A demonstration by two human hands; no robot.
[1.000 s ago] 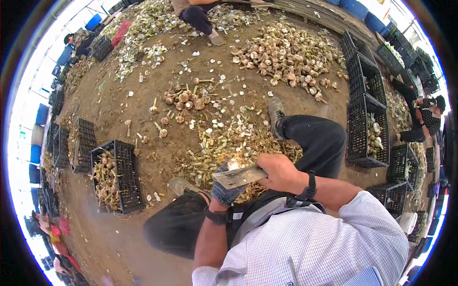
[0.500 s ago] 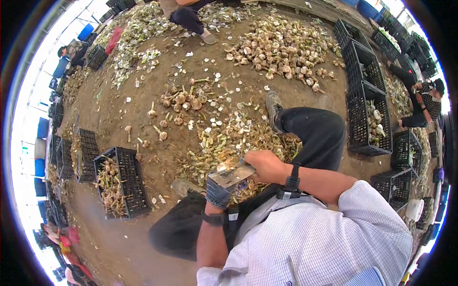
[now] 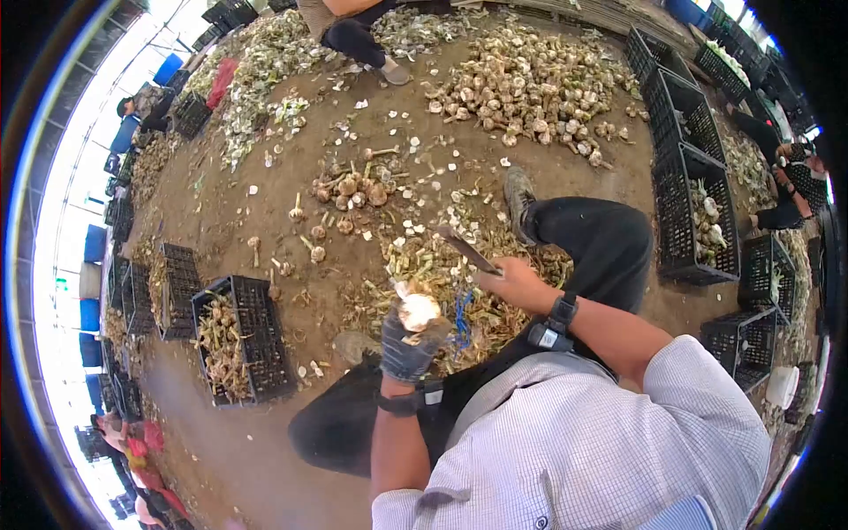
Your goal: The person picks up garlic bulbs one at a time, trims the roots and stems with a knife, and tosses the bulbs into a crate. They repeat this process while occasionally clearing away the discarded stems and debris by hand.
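Note:
My left hand (image 3: pixel 409 349), in a dark glove, is closed around a garlic bulb (image 3: pixel 418 312) whose pale face points up. In my bare right hand (image 3: pixel 517 284) is a knife (image 3: pixel 469 250), its broad blade tilted up and to the left, apart from the bulb. Beneath and beyond my hands spreads a heap of cut stems and peelings (image 3: pixel 433 256) between my legs. A blue strand (image 3: pixel 462 320) lies in it beside my left hand. A small group of garlic bulbs with stems (image 3: pixel 353 187) rests on the soil farther out.
Beyond is a large garlic pile (image 3: pixel 530 88). Black crates line the right, one holding garlic (image 3: pixel 707 221); at left stands a crate of stemmed pieces (image 3: pixel 225 344). A co-worker (image 3: pixel 358 35) sits at the top, another person (image 3: pixel 791 181) at the right.
The knife was lying flat over my left hand and the bulb. My right hand has drawn it away to the right and tipped it up, exposing the bulb's pale face.

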